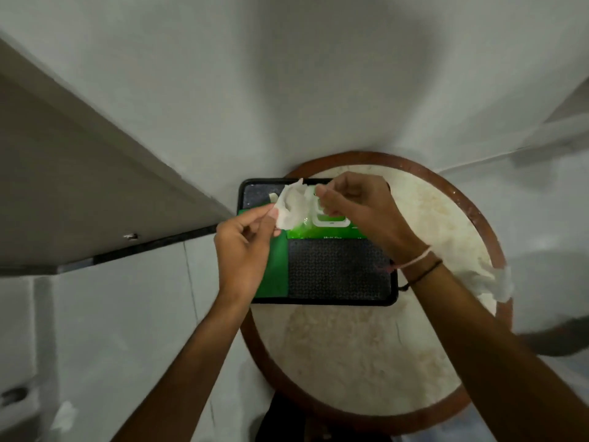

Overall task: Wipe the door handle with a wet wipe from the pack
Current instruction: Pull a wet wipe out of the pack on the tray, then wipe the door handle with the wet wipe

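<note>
Our left hand (pixel 245 247) pinches the wipe (pixel 291 207) by its lower edge, our right hand (pixel 353 205) its upper edge, above the pack (pixel 318 229) on the desk (pixel 366 346). The door handle isn't visible; the wipe stretches between both hands, neither nearer.

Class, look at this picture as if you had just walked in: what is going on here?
A person holds a white wet wipe between both hands, the left hand pinching its lower edge and the right hand its upper edge. Below sits the green pack, its lid open, on a black tray on a round table. No door handle can be made out.
</note>
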### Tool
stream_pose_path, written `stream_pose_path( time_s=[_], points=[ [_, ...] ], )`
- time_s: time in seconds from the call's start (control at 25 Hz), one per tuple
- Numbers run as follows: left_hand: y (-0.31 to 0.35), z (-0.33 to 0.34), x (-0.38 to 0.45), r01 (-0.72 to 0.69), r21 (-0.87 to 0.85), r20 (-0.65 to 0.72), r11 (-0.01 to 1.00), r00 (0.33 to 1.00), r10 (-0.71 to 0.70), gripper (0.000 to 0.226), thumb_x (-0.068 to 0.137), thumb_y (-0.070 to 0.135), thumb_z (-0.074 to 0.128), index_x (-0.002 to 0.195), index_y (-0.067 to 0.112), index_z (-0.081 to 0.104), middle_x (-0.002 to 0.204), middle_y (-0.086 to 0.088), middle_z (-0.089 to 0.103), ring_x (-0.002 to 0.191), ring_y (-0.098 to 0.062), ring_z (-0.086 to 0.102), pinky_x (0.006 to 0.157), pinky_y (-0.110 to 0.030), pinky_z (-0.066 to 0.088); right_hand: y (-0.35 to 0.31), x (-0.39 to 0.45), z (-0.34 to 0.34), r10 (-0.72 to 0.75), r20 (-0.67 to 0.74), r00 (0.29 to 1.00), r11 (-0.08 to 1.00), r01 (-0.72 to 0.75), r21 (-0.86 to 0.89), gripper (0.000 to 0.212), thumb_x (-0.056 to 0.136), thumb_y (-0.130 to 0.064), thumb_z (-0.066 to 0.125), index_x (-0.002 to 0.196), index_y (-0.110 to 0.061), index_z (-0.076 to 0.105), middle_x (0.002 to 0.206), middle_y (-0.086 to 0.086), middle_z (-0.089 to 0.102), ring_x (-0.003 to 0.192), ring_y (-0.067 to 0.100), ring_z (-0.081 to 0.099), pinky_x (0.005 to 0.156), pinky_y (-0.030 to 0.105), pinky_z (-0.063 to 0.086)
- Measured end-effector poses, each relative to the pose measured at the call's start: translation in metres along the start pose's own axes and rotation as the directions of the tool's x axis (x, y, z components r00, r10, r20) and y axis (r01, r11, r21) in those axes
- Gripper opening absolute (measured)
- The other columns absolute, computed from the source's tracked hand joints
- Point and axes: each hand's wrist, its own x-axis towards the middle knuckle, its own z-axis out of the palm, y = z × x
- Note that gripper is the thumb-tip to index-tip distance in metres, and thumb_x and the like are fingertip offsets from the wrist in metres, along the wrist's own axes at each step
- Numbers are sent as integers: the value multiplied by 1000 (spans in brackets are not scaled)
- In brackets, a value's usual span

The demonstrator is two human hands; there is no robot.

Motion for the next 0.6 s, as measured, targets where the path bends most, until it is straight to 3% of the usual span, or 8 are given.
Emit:
stream_pose_path(
  time_s=[0.08, 0.16, 0.28, 0.36, 0.44, 0.52, 0.6],
  points=[
    [47, -14, -7, -17, -106, 15, 994, 1000, 19, 17, 104, 3, 66, 111, 9, 80, 90, -1, 82, 83, -13, 76, 80, -24, 65, -44, -17, 18, -71, 19, 997, 997, 71, -1, 7, 87, -20, 79, 89, -19, 72, 83, -3, 74, 77, 10, 70, 76, 33, 61],
    [90, -28, -17, -37, -207, 30, 978, 999, 44, 25, 105, 1, 62, 103, 18, 79, 91, 7, 84, 88, -12, 79, 79, -20, 64, -87, -28, 32, -133, -6, 991, 991, 133, 33, 14, 85, -17, 80, 95, -14, 71, 87, 2, 75, 79, 10, 71, 76, 27, 61],
    [144, -54, -38, -118, -253, -4, 960, 993, 121, 26, 106, -3, 59, 103, 14, 78, 93, 7, 84, 91, -11, 79, 81, -16, 63, -144, -43, 42, -110, -51, 993, 961, 119, 251, 19, 86, -9, 78, 98, 1, 67, 96, 27, 75, 84, 25, 75, 77, 37, 64],
    [167, -74, -56, -133, -308, -68, 942, 991, 118, 18, 106, -2, 59, 109, 4, 76, 94, 0, 83, 92, -16, 79, 84, -21, 65, -177, -53, 49, -108, -14, 994, 943, 107, 316, 16, 85, 1, 77, 95, 0, 64, 94, 31, 74, 80, 28, 73, 74, 41, 64],
    [186, -97, -73, -20, -498, -83, 867, 996, -25, 18, 107, 9, 59, 119, -1, 69, 99, -9, 81, 96, -24, 79, 90, -30, 67, -204, -60, 56, -209, 21, 978, 958, 200, 204, 19, 82, 7, 76, 93, -2, 64, 83, 18, 74, 72, 24, 69, 68, 35, 60],
    [202, -120, -85, 137, -655, 24, 743, 987, -161, 40, 103, 33, 62, 130, 5, 66, 115, -15, 78, 106, -30, 78, 92, -36, 67, -232, -64, 68, -314, 99, 944, 949, 313, 19, 20, 80, 4, 76, 94, -5, 65, 79, 6, 76, 64, 22, 68, 62, 29, 54],
    [214, -147, -91, 162, -666, 72, 729, 986, -153, 48, 95, 41, 65, 132, 10, 69, 124, -13, 78, 110, -26, 77, 89, -35, 68, -260, -72, 85, -349, 173, 921, 934, 357, -17, 22, 80, 2, 75, 93, -12, 65, 80, 7, 78, 66, 20, 72, 60, 27, 54]
  ],
)
